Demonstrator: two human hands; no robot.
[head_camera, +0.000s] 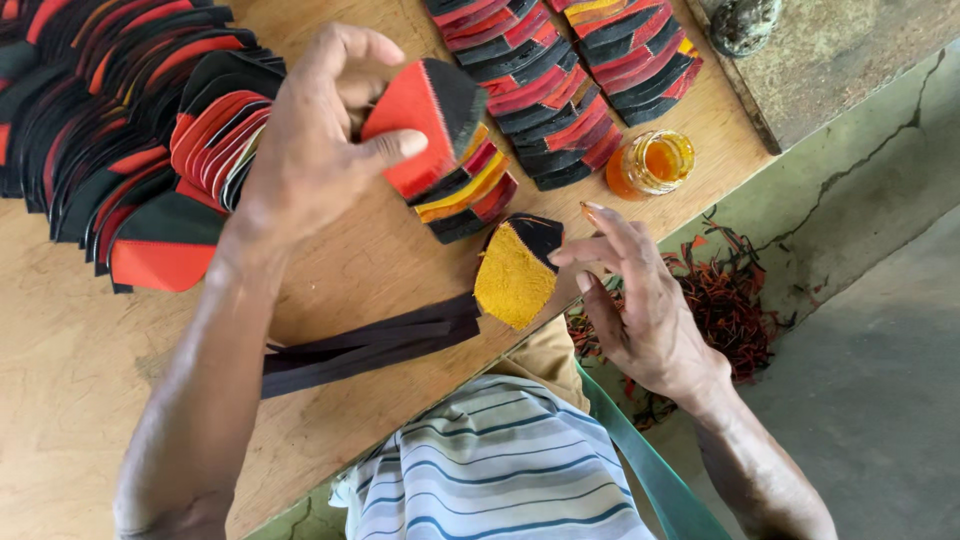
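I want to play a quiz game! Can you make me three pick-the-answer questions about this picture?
1. Where is the small glass jar?
A. on the wooden table, by its edge
B. on the floor
C. in a hand

2. What colour is the fuzzy side of the piece at the right hand?
A. blue
B. yellow
C. white

3. What is the left hand doing?
A. lying flat and empty
B. gripping the jar
C. holding a red and black piece

Answers: 1 A, the jar stands near the table's edge. 2 B, that side shows yellow. 3 C, thumb and fingers pinch the piece.
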